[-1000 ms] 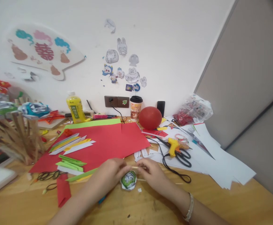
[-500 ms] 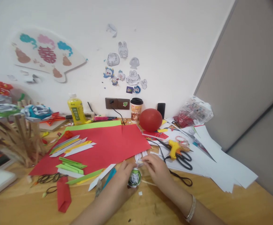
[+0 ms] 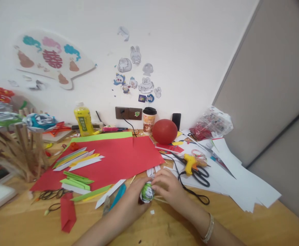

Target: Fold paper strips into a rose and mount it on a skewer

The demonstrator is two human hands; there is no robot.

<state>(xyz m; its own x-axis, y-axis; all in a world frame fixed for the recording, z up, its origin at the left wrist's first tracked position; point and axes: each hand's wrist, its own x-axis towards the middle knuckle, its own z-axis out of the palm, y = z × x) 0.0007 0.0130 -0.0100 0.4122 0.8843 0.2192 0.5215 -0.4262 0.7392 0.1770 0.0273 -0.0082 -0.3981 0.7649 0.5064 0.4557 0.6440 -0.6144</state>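
Note:
A round green-and-white folded paper flower sits in front of me, just above the wooden table. My left hand is closed around its left side, thumb near the top. Against the upper right of the flower, my right hand has its fingers bent and pressed together; whatever may be under the fingertips is hidden. Thin wooden sticks show below my right hand. Small white paper strips lie just beyond both hands. A tiny white scrap rests on the table nearer to me.
Red paper spreads to the left, bearing folded green, yellow and white strips. A yellow glue gun and black-handled scissors lie right. Behind stand a red balloon, a lidded cup and a yellow bottle.
My right hand has moved down and left from above the flower onto its upper right side. The flower has turned in my left hand and shows more green on top.

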